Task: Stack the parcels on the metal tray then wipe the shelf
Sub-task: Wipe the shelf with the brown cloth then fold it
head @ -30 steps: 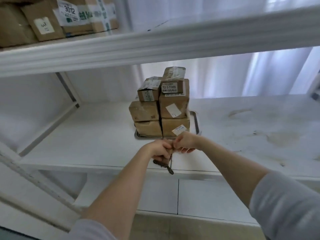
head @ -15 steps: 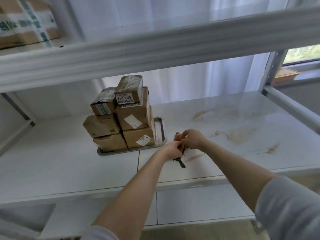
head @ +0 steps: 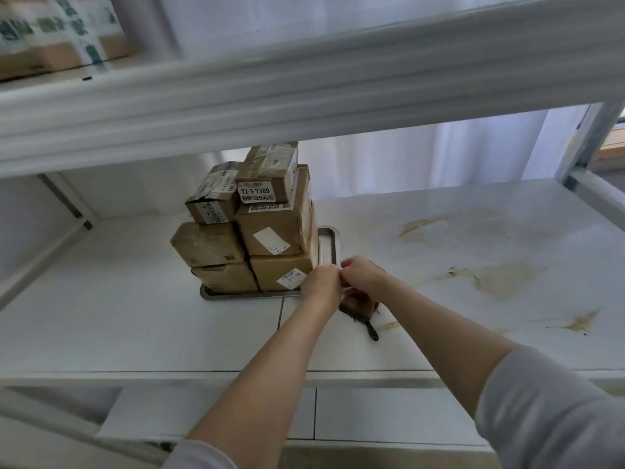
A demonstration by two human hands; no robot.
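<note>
Head view: 6 brown cardboard parcels (head: 257,231) stand stacked on the metal tray (head: 327,240) in 2 columns of 3. The top right one bears a label reading 72-3-7309. The tray sits on the white shelf (head: 135,319), left of its middle, with a bare strip of tray showing on the right side of the stack.

Both hands meet just in front of the tray's near right corner. The right hand (head: 365,277) has its fingers curled down around a brownish cloth (head: 360,313) with a dark speckled edge. The cloth hangs below the hand, and its tail lies on the shelf surface. The left hand (head: 320,286) shows its back to the camera, with fingers bent in against the right hand — whether they pinch the cloth too cannot be told.

Brown stains (head: 500,280) mark the shelf to the right of the hands, some near the back and some near the front edge. Overhead runs the upper shelf (head: 304,93) — a taped box (head: 57,32) sits on it at the far left, blurred.
</note>
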